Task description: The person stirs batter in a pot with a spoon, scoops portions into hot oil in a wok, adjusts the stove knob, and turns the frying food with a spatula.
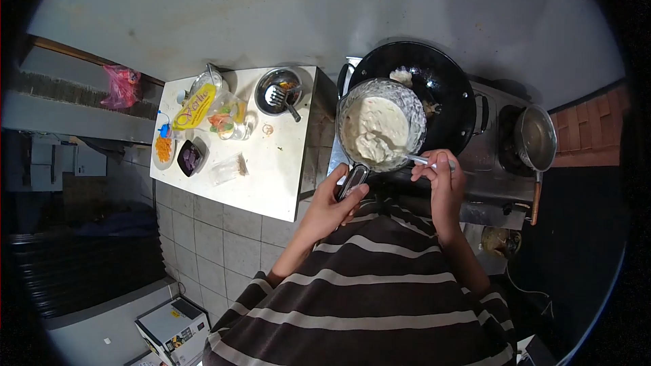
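Note:
My left hand [331,206] is closed around the dark handle of a round bowl [347,98] coated with pale batter. Thick, lumpy white batter [380,125] lies inside it. In my right hand [441,179] is a metal spoon [422,160], its head in or at the batter by the bowl's near right rim. The bowl is held over the left front part of a black wok [456,112] and hides some of it. Pale lumps of batter [401,76] lie in the wok.
Right of the wok, a saucepan [536,137] with a wooden handle sits on the stove [489,179]. On the white table [271,176] at left are a metal bowl [261,98] with a slotted spatula [278,96], a yellow package [194,108], a dark dish [192,156] and a plate of orange shreds [163,151].

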A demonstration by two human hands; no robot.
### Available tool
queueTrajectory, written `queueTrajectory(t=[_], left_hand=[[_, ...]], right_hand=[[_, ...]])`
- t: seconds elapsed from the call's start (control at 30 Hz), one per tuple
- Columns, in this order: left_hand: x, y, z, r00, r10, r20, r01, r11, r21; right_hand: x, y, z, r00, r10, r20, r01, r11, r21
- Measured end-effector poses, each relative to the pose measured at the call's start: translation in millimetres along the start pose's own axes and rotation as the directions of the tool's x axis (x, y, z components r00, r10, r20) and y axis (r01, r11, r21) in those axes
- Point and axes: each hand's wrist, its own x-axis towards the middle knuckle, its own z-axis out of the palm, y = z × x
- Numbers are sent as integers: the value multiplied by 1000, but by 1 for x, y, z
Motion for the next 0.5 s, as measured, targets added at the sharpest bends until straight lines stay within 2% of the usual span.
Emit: queueTrajectory(t=[0.17, 0.5], left_hand=[[-2, 1, -1, 1000, 23, 9, -23, 1000, -6], [-4, 6, -6, 999, 27, -39, -27, 1000, 1]], right_hand=[[9, -5, -8, 995, 103, 4, -102, 981, 168], [23, -17, -14, 991, 129, 43, -136, 958, 253]])
